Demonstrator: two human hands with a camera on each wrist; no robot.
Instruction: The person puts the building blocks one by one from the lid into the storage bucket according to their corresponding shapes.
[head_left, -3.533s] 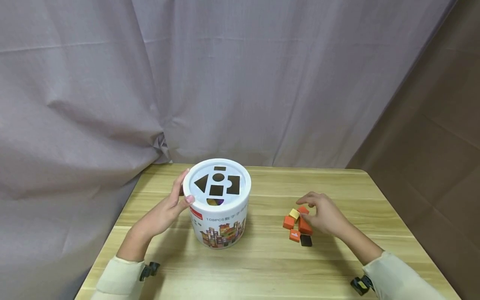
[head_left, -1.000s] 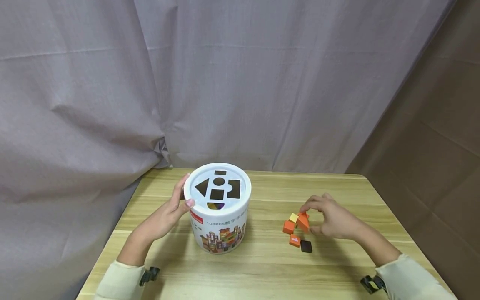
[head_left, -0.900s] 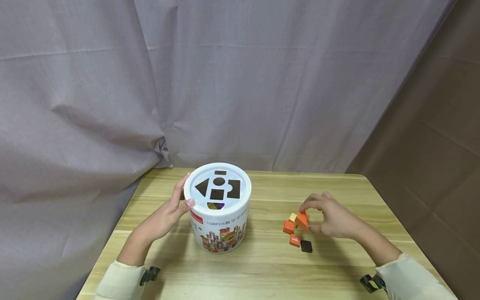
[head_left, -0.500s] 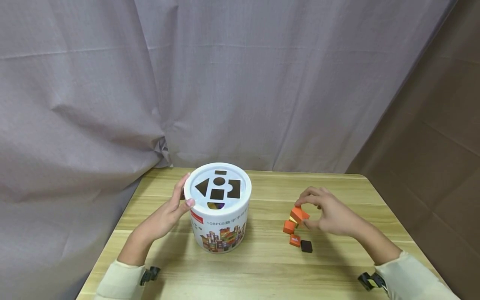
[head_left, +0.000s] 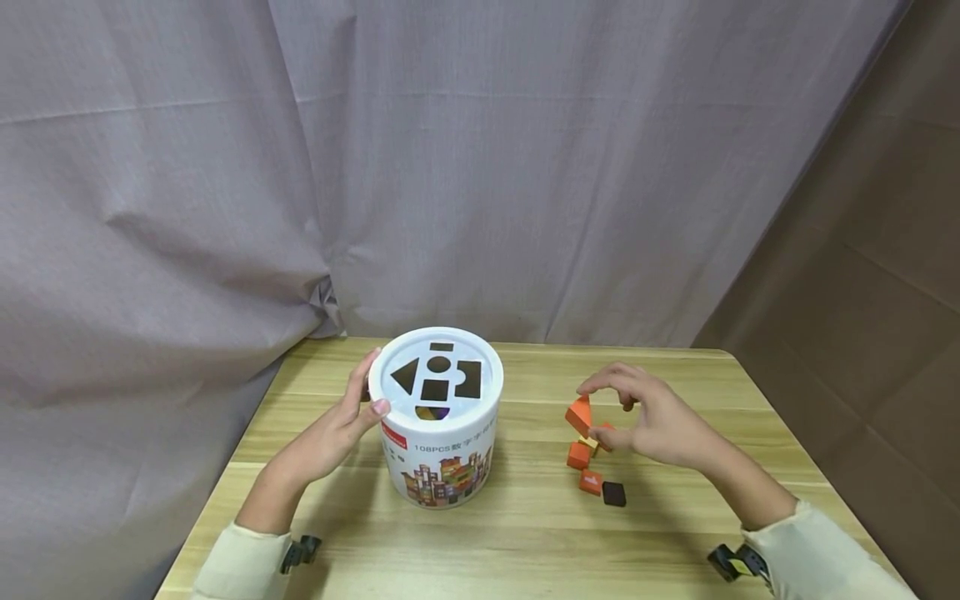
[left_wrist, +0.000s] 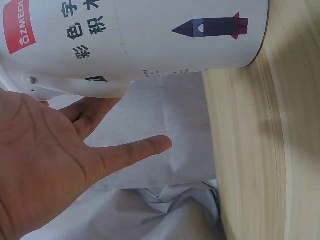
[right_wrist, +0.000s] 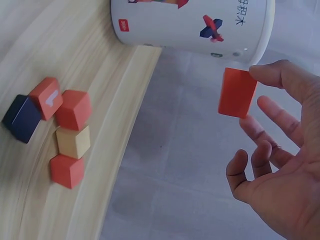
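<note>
A white toy-block bucket (head_left: 403,483) stands upright on the table, its lid cut with several shaped holes. At its left side my left hand (head_left: 324,437) grips the rim, thumb on the lid's edge and other fingers round the far side; one finger sticks out straight in the left wrist view. My right hand (head_left: 663,423) pinches an orange triangular block (head_left: 578,414) by its ends between thumb and fingertips, raised above the table. Below it lie a yellow block (head_left: 589,444), an orange block (head_left: 578,455), an orange block with a white numeral (head_left: 591,482) and a black block (head_left: 614,494).
Another orange block (right_wrist: 67,172) sits beside the yellow one, partly behind my right thumb in the head view. The wooden table (head_left: 480,550) ends at a grey curtain (head_left: 480,208). Coloured pieces show through the bucket lid's front hole.
My right hand has taken hold of the orange triangular block, lifted it from the pile and moved it left, turning it on the way. The left hand keeps its grip on the bucket.
</note>
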